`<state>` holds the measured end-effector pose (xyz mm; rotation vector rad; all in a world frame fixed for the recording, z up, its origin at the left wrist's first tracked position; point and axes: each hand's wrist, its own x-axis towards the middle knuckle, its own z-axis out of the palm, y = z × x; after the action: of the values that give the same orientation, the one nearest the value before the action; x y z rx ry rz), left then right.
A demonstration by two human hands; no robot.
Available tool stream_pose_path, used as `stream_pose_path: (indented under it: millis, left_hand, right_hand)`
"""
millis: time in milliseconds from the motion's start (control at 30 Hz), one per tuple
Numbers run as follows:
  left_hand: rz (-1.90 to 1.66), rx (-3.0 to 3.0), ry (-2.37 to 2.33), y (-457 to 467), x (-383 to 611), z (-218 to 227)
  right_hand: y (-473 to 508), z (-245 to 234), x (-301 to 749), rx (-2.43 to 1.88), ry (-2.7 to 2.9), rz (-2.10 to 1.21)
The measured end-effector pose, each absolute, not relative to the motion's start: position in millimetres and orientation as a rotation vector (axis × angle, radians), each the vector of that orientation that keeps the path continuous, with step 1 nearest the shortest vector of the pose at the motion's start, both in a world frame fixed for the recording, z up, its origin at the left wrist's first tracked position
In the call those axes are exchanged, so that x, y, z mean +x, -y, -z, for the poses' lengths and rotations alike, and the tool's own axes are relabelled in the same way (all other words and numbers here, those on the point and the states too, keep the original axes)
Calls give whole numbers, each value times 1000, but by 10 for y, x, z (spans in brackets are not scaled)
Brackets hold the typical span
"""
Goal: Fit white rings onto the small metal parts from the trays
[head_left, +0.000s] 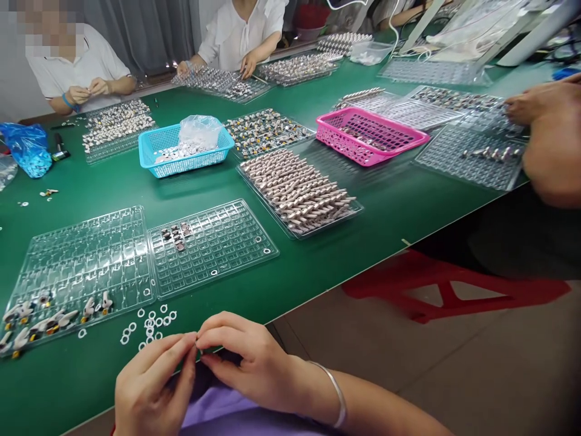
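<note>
My left hand (149,387) and my right hand (247,357) meet at the near edge of the green table (385,212), fingertips pinched together on a tiny part that I cannot make out. Just beyond them lie several small white rings (149,321) loose on the table. Behind the rings sit two clear plastic trays: the left tray (77,272) holds several small white-and-yellow parts at its near end, the right tray (209,245) has a few dark parts at its far left. A silver bracelet (336,393) circles my right wrist.
A full tray of beige parts (297,191), a blue basket (184,148) with a plastic bag and a pink basket (370,136) stand mid-table. Other people work at the far side and at the right (549,139). A red stool (449,287) stands on the floor.
</note>
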<state>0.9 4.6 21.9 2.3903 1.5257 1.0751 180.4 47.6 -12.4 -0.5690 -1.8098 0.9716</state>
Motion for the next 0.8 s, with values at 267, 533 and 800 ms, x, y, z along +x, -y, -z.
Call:
stream_pose_path:
  millis: [267,533,800]
  left_hand:
    - [-1138,2462,-1526,35,19,-186]
    - [-1038,1868,-1500,75,-13,-205]
    - [-772,844,-1178,18,81,-211]
  right_hand:
    - [-475,119,1809,-557,1680,-1004]
    - [-462,124,1805,-506,1633,-991]
    - [-474,97,1842,-479,1650,-1029]
